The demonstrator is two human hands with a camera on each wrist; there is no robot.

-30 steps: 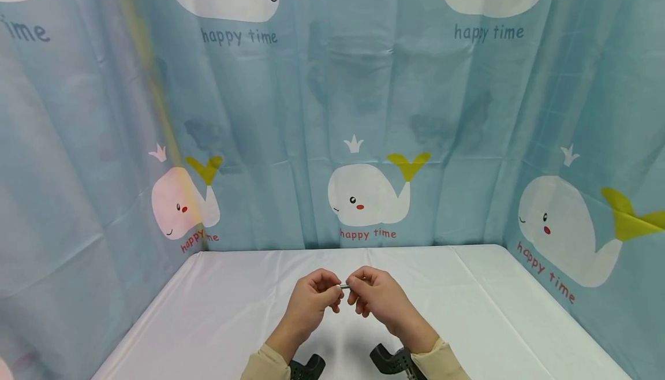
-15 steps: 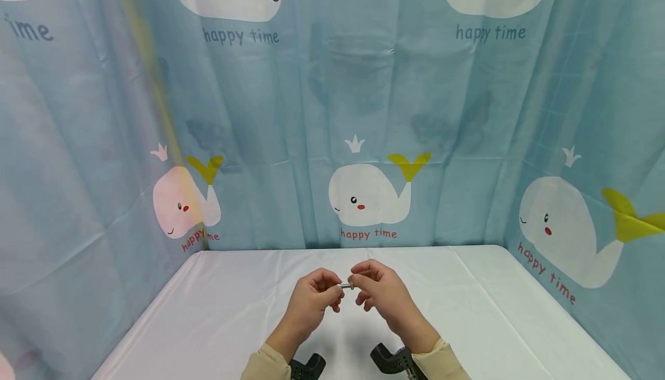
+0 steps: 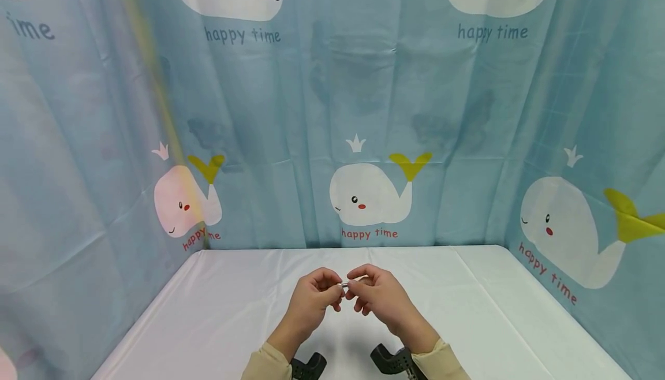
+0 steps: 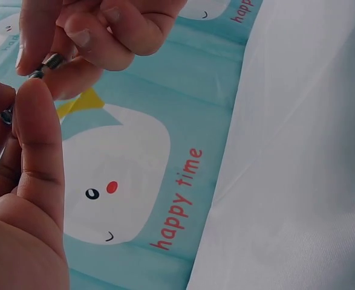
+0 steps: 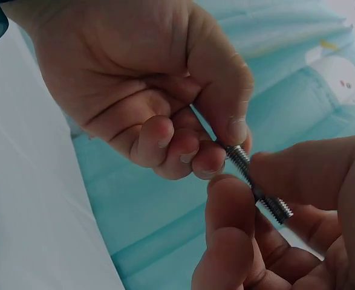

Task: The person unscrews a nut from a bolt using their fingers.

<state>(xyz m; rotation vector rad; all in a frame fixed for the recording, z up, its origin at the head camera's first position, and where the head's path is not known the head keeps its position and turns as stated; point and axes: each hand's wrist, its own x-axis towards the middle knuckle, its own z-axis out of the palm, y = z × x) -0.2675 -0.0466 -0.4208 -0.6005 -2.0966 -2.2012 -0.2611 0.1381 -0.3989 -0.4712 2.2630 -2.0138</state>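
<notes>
My left hand [image 3: 310,302] pinches one end of a small silver bolt [image 3: 345,285] between thumb and forefinger, above the white table. From the other side my right hand [image 3: 387,304] pinches the bolt, so both sets of fingertips nearly meet. The right wrist view shows screw thread along the bolt [image 5: 240,162], partly covered by the right thumb and forefinger. A threaded end [image 4: 53,60] sticks out past the right fingers in the left wrist view. Whether a nut sits under the right fingertips cannot be told.
A white cloth covers the table [image 3: 234,310]. Blue curtains [image 3: 343,97] printed with white whales stand behind it and on both sides. Black wrist devices [image 3: 392,360] jut inward from the beige sleeves [image 3: 267,362].
Half a second ago the right fingers stood further off, showing more of the bolt and a wider piece near its right end. Now they are close against it again. The left hand stays nearly still.
</notes>
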